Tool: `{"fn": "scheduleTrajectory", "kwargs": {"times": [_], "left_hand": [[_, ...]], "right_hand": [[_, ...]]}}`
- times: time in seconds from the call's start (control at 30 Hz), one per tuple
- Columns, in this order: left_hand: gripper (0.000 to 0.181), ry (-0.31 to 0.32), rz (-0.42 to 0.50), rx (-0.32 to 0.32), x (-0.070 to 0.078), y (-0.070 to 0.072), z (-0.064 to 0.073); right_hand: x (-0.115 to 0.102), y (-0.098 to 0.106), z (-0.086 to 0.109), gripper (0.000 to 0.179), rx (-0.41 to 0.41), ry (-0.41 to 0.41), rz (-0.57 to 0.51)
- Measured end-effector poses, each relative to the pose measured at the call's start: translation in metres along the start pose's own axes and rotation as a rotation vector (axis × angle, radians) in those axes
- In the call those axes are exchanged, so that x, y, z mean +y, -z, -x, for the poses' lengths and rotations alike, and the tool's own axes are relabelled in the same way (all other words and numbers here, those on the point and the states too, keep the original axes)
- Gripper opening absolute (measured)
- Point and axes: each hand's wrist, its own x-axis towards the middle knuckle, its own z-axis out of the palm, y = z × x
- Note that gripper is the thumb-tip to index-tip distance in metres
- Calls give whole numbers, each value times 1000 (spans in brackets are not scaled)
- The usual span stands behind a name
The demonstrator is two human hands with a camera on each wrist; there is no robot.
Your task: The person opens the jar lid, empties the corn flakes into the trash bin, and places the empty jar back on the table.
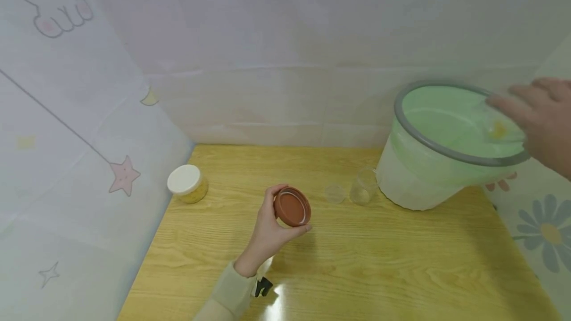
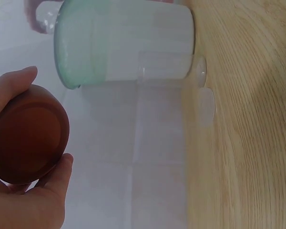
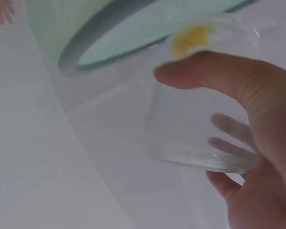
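Note:
My left hand [image 1: 267,234] grips a round brown lid [image 1: 292,207] by its edge above the table, with its inner side and a pale ring facing up. In the left wrist view, the lid [image 2: 31,136] sits between thumb and fingers. My right hand [image 1: 546,118], blurred, is up at the rim of a pale green bin [image 1: 419,137] with a grey rim. It holds a clear jar [image 3: 190,124], tipped with its mouth toward the bin. A yellow clump [image 3: 193,40] shows near the jar's mouth.
A tub [image 1: 194,194] with a white lid stands at the table's left edge. Beside the bin are a clear cup [image 1: 363,187] and a small clear disc [image 1: 334,193]. Patterned sheets [image 1: 267,98] enclose the wooden table [image 1: 357,261] at the back and sides.

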Motion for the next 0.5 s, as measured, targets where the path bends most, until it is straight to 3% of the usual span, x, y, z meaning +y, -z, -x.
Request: {"fn": "scheduleTrajectory", "kwargs": {"times": [0.1,0.2,0.37,0.5], "left_hand": [[91,3,-8,4,16,1,1],[91,19,-6,8,21,0,1],[95,17,-12,3,0,0,1],[94,-5,-8,-2,-4,1,1]], "right_hand": [[-8,-6,7,89,-67,76,59],[-12,-7,10,84,-101,56,72],[-10,-2,6,104,-157,22,93],[-4,10,-4,121,-96,-60,17]]}}
